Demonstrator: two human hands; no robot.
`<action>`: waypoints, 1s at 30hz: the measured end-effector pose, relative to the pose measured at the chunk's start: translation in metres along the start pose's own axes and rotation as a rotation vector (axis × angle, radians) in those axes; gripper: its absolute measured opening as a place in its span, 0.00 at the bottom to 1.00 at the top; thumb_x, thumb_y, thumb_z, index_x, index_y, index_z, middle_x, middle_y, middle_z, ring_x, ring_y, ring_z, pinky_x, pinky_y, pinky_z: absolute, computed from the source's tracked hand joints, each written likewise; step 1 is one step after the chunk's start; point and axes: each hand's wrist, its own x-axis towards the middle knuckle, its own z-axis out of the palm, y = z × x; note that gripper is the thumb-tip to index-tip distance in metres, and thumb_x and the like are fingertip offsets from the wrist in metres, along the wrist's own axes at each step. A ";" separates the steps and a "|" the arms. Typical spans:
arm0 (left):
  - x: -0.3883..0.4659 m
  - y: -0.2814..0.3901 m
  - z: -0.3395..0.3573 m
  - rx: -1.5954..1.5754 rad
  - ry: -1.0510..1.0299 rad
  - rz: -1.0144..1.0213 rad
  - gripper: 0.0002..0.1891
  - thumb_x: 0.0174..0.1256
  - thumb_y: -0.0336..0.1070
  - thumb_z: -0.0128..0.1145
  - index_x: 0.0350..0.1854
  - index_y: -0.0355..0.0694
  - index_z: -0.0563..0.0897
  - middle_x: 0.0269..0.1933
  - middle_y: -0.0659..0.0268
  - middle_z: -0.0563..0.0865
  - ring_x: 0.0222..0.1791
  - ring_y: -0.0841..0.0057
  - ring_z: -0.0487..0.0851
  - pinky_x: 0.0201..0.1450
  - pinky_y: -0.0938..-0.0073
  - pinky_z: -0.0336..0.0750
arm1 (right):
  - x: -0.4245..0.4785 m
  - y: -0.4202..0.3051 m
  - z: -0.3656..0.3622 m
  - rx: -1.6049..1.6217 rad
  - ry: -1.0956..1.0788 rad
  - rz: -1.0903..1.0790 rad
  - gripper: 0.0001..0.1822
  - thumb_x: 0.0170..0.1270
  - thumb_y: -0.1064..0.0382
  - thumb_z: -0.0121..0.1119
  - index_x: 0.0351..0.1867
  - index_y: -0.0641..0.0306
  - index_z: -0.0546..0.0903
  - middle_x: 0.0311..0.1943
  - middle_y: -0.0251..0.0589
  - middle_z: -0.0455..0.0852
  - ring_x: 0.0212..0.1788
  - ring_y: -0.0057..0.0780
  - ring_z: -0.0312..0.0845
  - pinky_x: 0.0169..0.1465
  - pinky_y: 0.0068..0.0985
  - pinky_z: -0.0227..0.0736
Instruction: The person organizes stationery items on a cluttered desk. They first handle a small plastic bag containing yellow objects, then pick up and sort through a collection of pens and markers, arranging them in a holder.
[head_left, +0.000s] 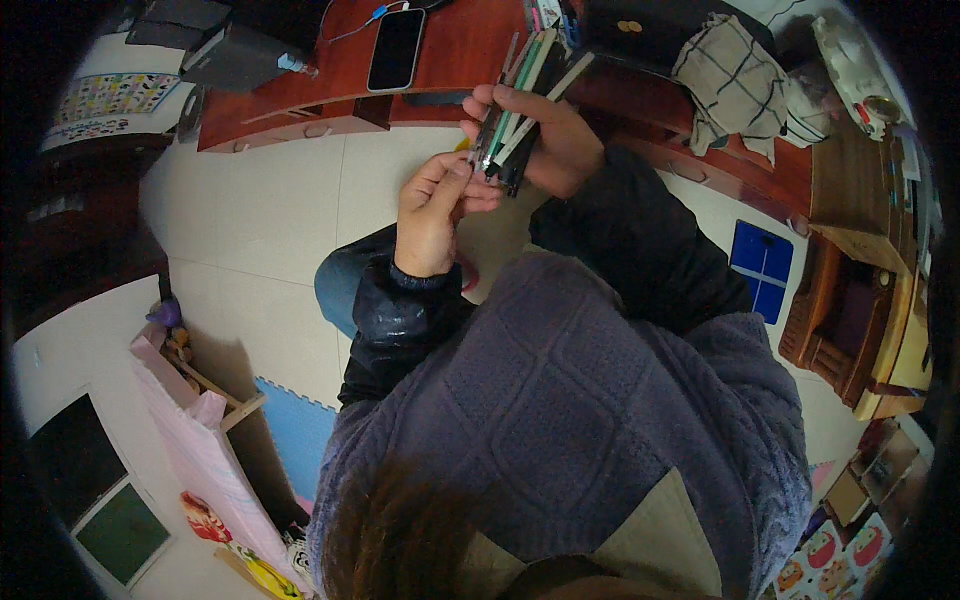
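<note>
A bundle of pens (514, 112) lies across the palm and fingers of my right hand (566, 146). White, green, black and clear barrels show in it, fanned out at the top. My left hand (431, 214) is at the lower ends of the bundle, with thumb and fingers closed on the end of a clear pen (477, 154). Both hands are above the floor, just short of the red-brown wooden desk (457, 52). Part of my right palm is hidden behind the pens.
On the desk lie a smartphone (396, 51) and a white-and-blue cable (367, 24). A black box-like object (236, 60) stands at the left, and a checked cloth (731, 75) at the right. Drawers (300, 129) line the desk's front. A blue panel (761, 270) lies at right.
</note>
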 end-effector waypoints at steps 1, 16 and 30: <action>-0.001 0.000 0.000 0.034 -0.004 -0.003 0.13 0.64 0.35 0.45 0.44 0.30 0.73 0.35 0.60 0.80 0.33 0.74 0.80 0.39 0.76 0.75 | 0.001 0.001 -0.001 0.003 0.005 -0.003 0.14 0.58 0.67 0.55 0.44 0.70 0.71 0.45 0.46 0.74 0.52 0.34 0.70 0.58 0.32 0.66; -0.005 0.004 -0.002 0.139 -0.042 0.178 0.12 0.56 0.22 0.48 0.43 0.31 0.76 0.36 0.63 0.81 0.32 0.80 0.77 0.38 0.81 0.72 | 0.005 0.003 -0.003 0.082 -0.108 -0.101 0.10 0.57 0.71 0.54 0.41 0.59 0.71 0.37 0.39 0.76 0.48 0.34 0.73 0.59 0.41 0.65; -0.009 0.009 -0.005 0.220 0.077 0.274 0.12 0.55 0.20 0.52 0.44 0.32 0.76 0.36 0.66 0.81 0.34 0.86 0.76 0.41 0.86 0.68 | 0.005 0.000 -0.012 0.171 -0.254 -0.022 0.09 0.58 0.71 0.50 0.41 0.59 0.72 0.35 0.37 0.75 0.44 0.33 0.74 0.59 0.48 0.62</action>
